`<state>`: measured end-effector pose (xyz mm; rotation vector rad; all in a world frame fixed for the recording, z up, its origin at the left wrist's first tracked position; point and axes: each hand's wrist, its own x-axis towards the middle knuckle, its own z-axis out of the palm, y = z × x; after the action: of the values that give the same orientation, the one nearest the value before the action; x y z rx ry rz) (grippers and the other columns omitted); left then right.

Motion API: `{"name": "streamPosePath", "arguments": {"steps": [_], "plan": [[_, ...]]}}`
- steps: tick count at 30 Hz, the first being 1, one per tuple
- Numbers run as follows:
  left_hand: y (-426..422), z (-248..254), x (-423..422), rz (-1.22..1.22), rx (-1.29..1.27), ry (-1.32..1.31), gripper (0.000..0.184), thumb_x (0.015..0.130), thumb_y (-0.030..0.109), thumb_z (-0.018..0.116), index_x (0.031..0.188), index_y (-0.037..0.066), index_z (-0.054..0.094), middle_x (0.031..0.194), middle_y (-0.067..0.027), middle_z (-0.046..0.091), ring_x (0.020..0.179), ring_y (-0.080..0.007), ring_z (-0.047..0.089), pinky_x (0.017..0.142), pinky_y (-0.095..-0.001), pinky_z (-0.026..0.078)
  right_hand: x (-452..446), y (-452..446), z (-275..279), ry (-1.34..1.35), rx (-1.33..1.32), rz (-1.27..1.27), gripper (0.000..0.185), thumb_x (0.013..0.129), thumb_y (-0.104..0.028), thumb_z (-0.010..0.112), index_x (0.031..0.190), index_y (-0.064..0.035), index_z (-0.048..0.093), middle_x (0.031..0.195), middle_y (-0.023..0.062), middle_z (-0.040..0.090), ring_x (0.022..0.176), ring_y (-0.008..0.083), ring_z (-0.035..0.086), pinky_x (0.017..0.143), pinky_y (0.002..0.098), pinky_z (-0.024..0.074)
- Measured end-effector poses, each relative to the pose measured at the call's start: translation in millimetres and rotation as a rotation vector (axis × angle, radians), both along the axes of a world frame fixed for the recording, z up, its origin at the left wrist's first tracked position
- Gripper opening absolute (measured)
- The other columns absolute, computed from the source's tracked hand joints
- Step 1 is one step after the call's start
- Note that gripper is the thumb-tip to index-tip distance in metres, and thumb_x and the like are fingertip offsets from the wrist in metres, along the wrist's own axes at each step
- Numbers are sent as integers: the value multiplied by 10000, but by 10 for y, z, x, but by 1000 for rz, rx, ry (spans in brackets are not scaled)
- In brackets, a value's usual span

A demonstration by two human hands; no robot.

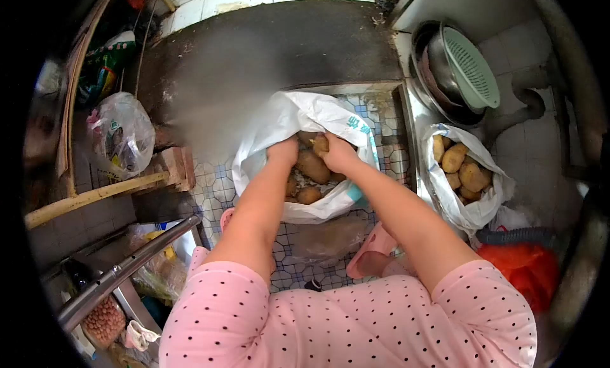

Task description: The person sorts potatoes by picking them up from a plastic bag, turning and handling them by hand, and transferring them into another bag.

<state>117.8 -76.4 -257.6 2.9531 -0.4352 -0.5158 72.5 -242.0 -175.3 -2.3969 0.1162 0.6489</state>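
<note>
Tiled floor (213, 187) carries large white sack (311, 211), mouth open, potatoes (313, 168) inside. Smaller sack (464, 218) to right, also open, more potatoes (472, 176) in it. Beyond it, pale green colander (471, 66) tilted on edge beside metal bowl (438, 63). Both hands in large sack's mouth, near each other. Left hand (283, 150) reaches down inside, fingers hidden; cannot tell whether gripping. Right hand (338, 154) closed around single potato (319, 145), above others, toward sack's far side.

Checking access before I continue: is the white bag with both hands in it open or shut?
Open: the white bag gapes wide, showing potatoes inside; the left hand and right hand are within its mouth.
</note>
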Motion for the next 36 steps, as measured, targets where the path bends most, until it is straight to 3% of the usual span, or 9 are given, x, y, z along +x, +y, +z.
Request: {"name": "streamPosePath", "arguments": {"steps": [2, 3, 4, 8, 15, 19, 20, 27, 36], "plan": [[76, 50, -142, -102, 64, -215, 516, 835, 220, 537, 1316, 59, 443, 1340, -185, 464, 1218, -341, 457, 1019, -433, 365, -148, -144, 77, 91, 506, -242, 610, 829, -57, 598, 1367, -59, 311, 1211, 175, 516, 1022, 362, 577, 792, 392, 525], [55, 254, -199, -105, 9, -57, 543, 806, 204, 566, 1313, 59, 437, 1325, -196, 473, 1197, -349, 473, 1001, -435, 381, -205, -231, 136, 130, 765, -358, 609, 833, -39, 597, 1365, -57, 300, 1223, 158, 504, 998, 335, 594, 775, 370, 538], [45, 608, -229, -108, -42, 96, 572, 777, 188, 596, 1310, 59, 432, 1309, -206, 481, 1175, -358, 488, 982, -436, 398, -246, -340, 234, 154, 804, -313, 568, 847, 12, 572, 1336, -78, 296, 1237, 125, 456, 979, 257, 592, 779, 329, 553], [20, 1439, -435, -20, -342, 422, 694, 676, 136, 682, 1301, 35, 400, 1226, -220, 526, 1093, -349, 549, 903, -425, 460, -500, -471, 809, 306, 1026, -566, 471, 907, -118, 568, 1307, -160, 322, 1175, 102, 477, 1082, 218, 525, 782, 348, 552], [252, 2464, -973, 639, -1487, 1007, 538, 782, 98, 613, 1278, 12, 424, 1168, -153, 548, 1055, -251, 564, 848, -391, 485, -968, -229, 1662, 65, 1039, -664, 304, 965, -342, 491, 1175, -123, 509, 1128, 27, 520, 1000, 154, 532, 742, 336, 531], [117, 3297, -1553, 1032, -1778, 908, 436, 826, 147, 577, 1244, 60, 485, 1154, -93, 590, 1048, -209, 565, 909, -376, 448, -1260, -43, 2025, -17, 992, -748, 250, 963, -320, 492, 1058, -103, 572, 928, 23, 585, 852, 132, 557, 647, 327, 505], [78, 3343, -1681, 1026, -1803, 850, 426, 842, 260, 584, 1228, 101, 497, 1158, -77, 581, 1062, -220, 549, 923, -430, 428, -1298, 32, 1928, -129, 991, -731, 231, 961, -286, 494, 1009, -78, 583, 866, 23, 589, 808, 120, 553, 661, 303, 487], [-57, 3313, -1957, 817, -1998, 925, 566, 861, 411, 536, 1335, 125, 417, 1331, -101, 472, 1229, -293, 443, 1058, -524, 305, -1335, 503, 1825, -435, 1042, -541, 231, 968, -194, 469, 1078, -24, 580, 979, 43, 616, 884, 125, 573, 782, 244, 465], [-44, 3082, -1888, 759, -1991, 835, 539, 907, 356, 513, 1359, 96, 379, 1361, -111, 448, 1257, -288, 428, 1062, -503, 316, -1186, 473, 1894, -159, 1268, -692, 285, 984, -186, 440, 1072, 8, 630, 970, 70, 655, 874, 147, 599, 783, 270, 478]]}}
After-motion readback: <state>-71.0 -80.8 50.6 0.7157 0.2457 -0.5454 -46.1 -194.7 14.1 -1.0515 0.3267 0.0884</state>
